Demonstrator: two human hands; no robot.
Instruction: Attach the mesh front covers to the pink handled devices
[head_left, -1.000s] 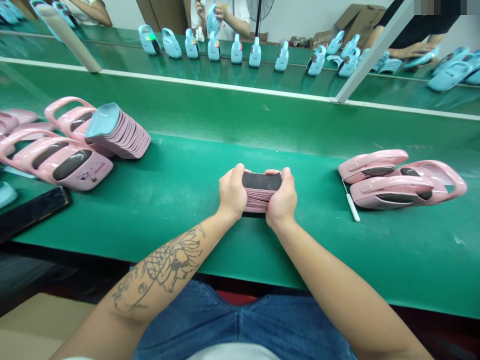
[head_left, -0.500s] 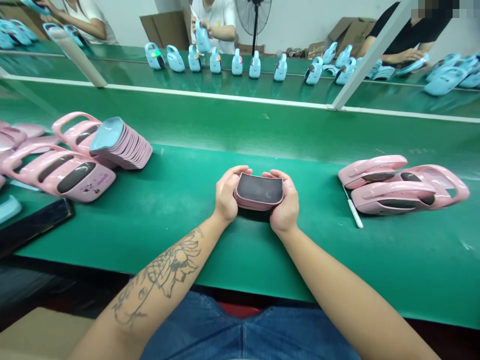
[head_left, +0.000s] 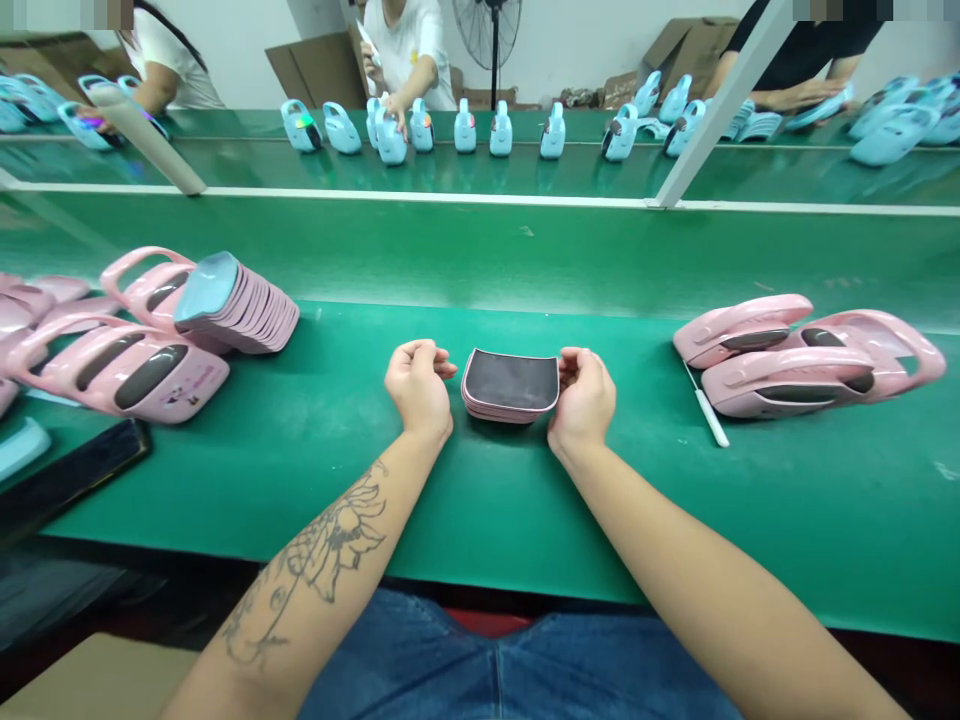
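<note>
A short stack of curved pink panels (head_left: 511, 382), the top one with a dark face, rests on the green table between my hands. To its left, and apart from it, my left hand (head_left: 421, 390) is loosely curled with nothing in it. Against or very close to the stack's right side is my right hand (head_left: 586, 400), its fingers partly bent and partly hidden; I cannot tell whether they touch the panels. Neither hand grips the stack.
On the left lie pink handled shells (head_left: 169, 375), a leaning stack of pink panels (head_left: 259, 310) with a blue one on its end, and a black phone (head_left: 82, 475). Pink shells (head_left: 787, 385) and a white-handled tool (head_left: 711, 418) lie right. Co-workers handle blue shells (head_left: 501, 132) beyond the rail.
Both hands have let go of the panel stack, which now sits on the table. My left hand has drawn away leftward. Across the table, a co-worker has lowered a blue shell onto the surface.
</note>
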